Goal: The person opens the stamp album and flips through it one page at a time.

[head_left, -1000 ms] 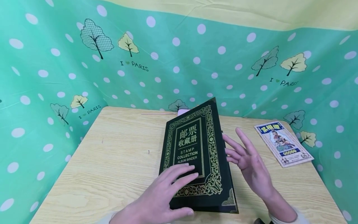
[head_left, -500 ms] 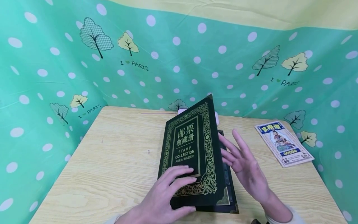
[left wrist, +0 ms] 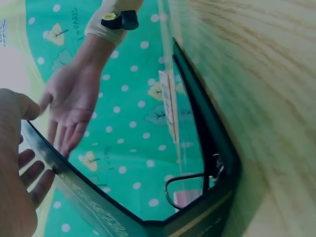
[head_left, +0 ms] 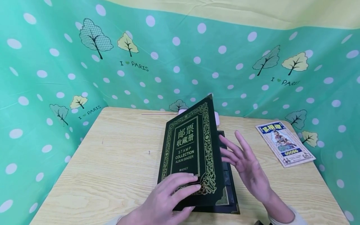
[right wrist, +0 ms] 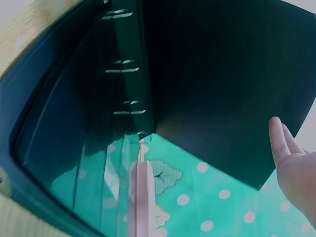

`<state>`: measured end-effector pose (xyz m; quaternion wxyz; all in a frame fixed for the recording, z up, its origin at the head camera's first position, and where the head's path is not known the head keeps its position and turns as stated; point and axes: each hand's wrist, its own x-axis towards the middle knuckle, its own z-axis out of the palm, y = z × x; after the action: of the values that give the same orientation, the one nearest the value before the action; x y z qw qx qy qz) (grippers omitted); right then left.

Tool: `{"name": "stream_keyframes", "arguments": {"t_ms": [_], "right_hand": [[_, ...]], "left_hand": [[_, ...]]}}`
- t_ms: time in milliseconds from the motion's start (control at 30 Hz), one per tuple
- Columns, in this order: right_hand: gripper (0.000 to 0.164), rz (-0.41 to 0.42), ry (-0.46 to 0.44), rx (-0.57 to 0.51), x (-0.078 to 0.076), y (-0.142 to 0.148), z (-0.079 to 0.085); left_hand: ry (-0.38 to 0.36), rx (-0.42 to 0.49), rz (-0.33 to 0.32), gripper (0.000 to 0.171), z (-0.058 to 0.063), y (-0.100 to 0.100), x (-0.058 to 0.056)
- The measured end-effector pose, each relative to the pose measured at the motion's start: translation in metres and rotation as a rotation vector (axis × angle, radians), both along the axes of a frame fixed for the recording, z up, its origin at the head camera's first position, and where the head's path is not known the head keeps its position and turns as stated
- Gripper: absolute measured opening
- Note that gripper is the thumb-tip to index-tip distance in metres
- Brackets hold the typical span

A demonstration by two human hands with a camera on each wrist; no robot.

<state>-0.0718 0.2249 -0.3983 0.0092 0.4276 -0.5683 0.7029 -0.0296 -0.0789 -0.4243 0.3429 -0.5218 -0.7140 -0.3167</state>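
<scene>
A dark green stamp album binder (head_left: pixel 184 147) with gold patterns stands partly open on the table, its front cover tilted up to the left. My left hand (head_left: pixel 168 197) holds the cover near its lower edge, fingers on the outer face and thumb behind the edge. The right hand (head_left: pixel 247 168) is spread, its fingertips at the inner side of the cover's free edge. Inside, the right wrist view shows metal rings (right wrist: pixel 129 112) along the spine and clear pocket pages (right wrist: pixel 74 163).
A printed paper booklet (head_left: pixel 285 143) lies at the right of the wooden table (head_left: pixel 112 162). Behind the binder are a pale pink object (head_left: pixel 216 118) and a thin pink stick (head_left: pixel 158 114). A green dotted cloth (head_left: pixel 168 62) hangs around the back and sides.
The cover has lifted and swung left, exposing the pages beneath. My left hand has shifted slightly lower, its thumb going behind the edge. The right hand has moved slightly left with the cover.
</scene>
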Motion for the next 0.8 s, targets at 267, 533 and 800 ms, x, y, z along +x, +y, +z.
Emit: {"name": "stream_keyframes", "arguments": {"t_ms": [267,533,800], "right_hand": [[0.062,0.043,-0.049,-0.003,-0.006,0.012,-0.01],[0.06,-0.074,-0.154,0.138,-0.006,0.024,-0.024],[0.059,-0.195,-0.292,0.368,-0.009,0.034,-0.043]], "left_hand": [[0.088,0.014,-0.037,0.041,0.019,-0.001,-0.002],[0.141,0.031,-0.045,0.046,0.044,-0.008,-0.003],[0.126,0.141,-0.03,0.041,0.056,-0.017,-0.002]]}}
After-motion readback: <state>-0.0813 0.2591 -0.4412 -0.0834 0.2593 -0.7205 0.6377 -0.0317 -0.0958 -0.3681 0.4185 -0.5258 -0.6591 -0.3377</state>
